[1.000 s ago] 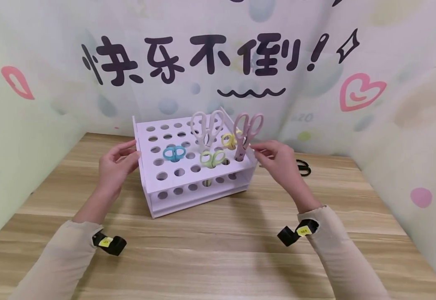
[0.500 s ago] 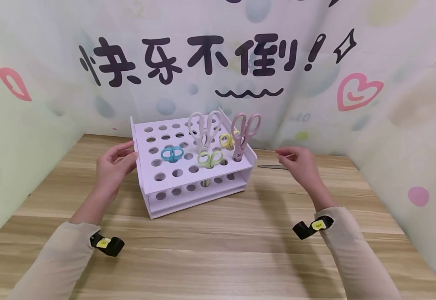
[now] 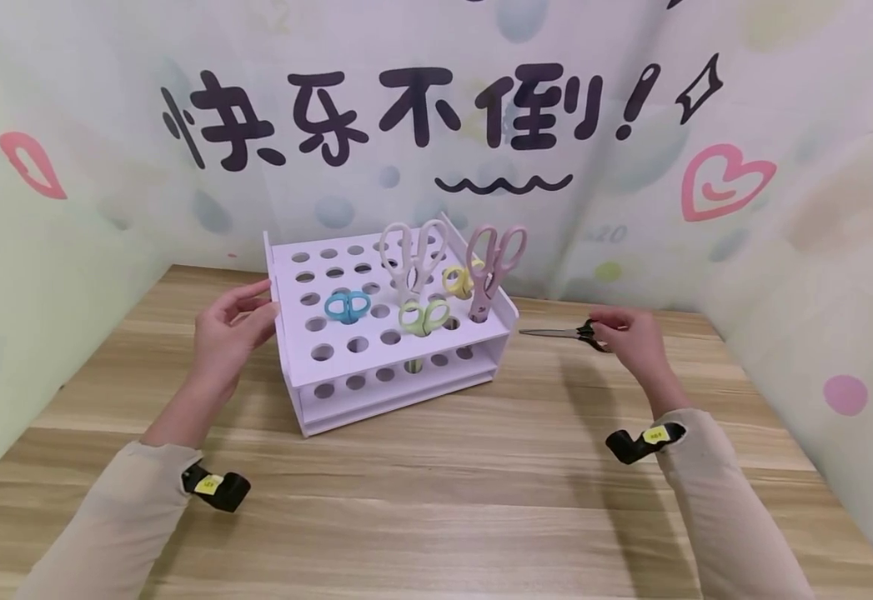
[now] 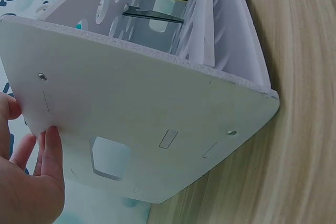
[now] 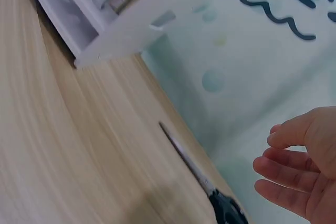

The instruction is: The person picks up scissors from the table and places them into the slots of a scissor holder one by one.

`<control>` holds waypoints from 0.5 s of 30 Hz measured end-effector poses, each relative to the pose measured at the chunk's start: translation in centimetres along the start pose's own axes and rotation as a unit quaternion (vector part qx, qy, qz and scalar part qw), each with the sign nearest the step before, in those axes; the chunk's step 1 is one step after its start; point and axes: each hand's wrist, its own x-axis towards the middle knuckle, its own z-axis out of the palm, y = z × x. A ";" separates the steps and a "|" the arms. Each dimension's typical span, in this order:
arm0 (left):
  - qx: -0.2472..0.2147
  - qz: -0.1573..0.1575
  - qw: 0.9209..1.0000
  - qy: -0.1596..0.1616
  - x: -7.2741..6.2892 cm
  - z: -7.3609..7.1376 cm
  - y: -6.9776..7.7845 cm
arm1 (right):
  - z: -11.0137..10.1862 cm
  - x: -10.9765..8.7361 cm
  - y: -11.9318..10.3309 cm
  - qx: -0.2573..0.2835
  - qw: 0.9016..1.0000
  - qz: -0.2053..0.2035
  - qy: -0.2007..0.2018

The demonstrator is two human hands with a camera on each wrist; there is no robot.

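Relaxed fingers of my left hand touch the left side panel of a white rack pierced with rows of round holes. Standing in its holes are scissors with blue, green, yellow, white and pink handles. To the right lies a pair of black-handled scissors on the table, blades pointing at the rack. Just over its handles hovers my right hand, fingers loosely bent and apart with nothing between them in the right wrist view.
The wood-grain table ends at a printed curtain behind the rack. Pale side walls flank the table. A small black camera is strapped to each sleeve.
My right hand has left the rack's right side and moved rightward to the black scissors' handles. The left hand stays at the rack's left panel.
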 end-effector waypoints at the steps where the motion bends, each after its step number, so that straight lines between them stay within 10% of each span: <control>1: 0.000 0.001 1.000 0.000 0.0 0.0 0.0 | -0.1 0.1 0.5 -0.002 1.000 0.007 -0.002; 15: 0.000 -0.005 1.000 0.007 0.1 0.0 0.0 | -0.9 0.2 5.1 -0.022 0.994 0.103 -0.006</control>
